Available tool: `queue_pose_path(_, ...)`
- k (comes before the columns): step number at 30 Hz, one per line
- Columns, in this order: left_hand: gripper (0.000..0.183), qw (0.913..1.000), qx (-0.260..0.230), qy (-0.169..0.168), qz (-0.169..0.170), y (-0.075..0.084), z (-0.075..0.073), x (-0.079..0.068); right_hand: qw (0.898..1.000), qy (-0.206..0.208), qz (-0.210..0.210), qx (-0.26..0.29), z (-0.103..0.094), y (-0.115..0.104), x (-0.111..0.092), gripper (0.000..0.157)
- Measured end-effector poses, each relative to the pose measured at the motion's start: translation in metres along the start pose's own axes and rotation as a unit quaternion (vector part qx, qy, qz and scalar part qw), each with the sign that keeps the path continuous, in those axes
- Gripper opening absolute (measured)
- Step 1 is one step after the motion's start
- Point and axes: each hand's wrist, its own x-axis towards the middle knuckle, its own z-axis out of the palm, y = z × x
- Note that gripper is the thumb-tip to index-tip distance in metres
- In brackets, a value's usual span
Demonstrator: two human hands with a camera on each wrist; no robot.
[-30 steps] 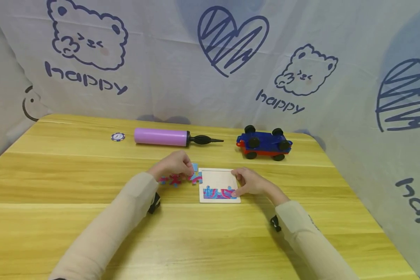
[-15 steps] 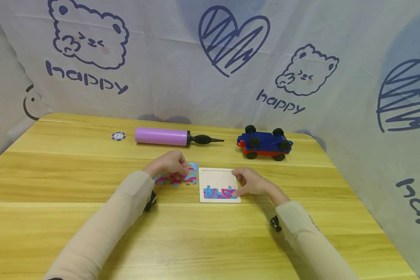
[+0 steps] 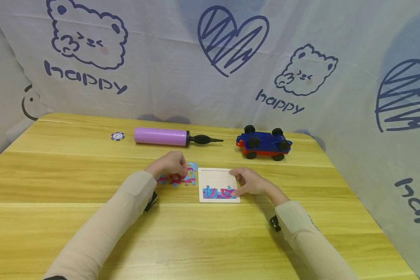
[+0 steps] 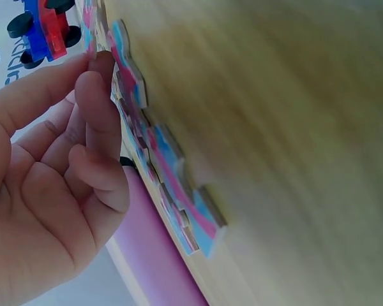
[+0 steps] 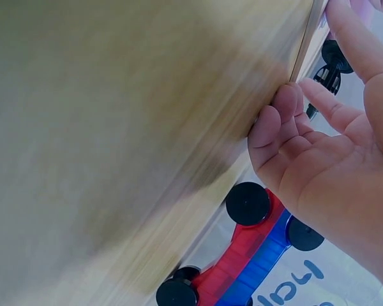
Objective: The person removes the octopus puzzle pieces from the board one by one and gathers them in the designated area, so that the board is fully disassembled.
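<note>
My left hand (image 3: 170, 164) is bent over a cluster of pink and blue jigsaw pieces (image 3: 190, 179) left of the wooden puzzle tray (image 3: 213, 201). In the left wrist view, the thumb and index fingertip of that hand (image 4: 57, 153) meet at the edge of a jigsaw piece (image 4: 124, 60); the fingers hide part of it. Several more pieces (image 4: 179, 172) lie flat beside them. The right hand (image 3: 250, 182) grips the tray's right side, thumb on the near corner and fingers at the far one. Joined pieces (image 3: 217, 193) fill the tray's near row.
A purple hand pump (image 3: 161, 137) lies behind the pieces, with a poker chip (image 3: 117, 136) to its left. Back right, a blue and red toy car (image 3: 264, 144) sits wheels up. A printed cloth (image 3: 175, 85) hangs behind the table.
My left hand has drawn back leftward from the tray's edge, and the piece near it has shifted left, leaving a small gap. The right hand has stayed on the tray.
</note>
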Motion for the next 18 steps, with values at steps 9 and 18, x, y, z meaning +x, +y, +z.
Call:
queue_pose_path(9, 0.008, 0.9999, 0.010, 0.000, 0.008, 0.003, 0.001, 0.001, 1.000, -0.011, -0.020, 0.007, -0.001, 0.002, 0.002, 0.053)
queue_pose_path(18, 0.005, 0.9977, 0.039, 0.004, 0.056, 0.014, 0.009, -0.001, 0.997, -0.025, -0.062, 0.041, 0.000, 0.001, 0.002, 0.037)
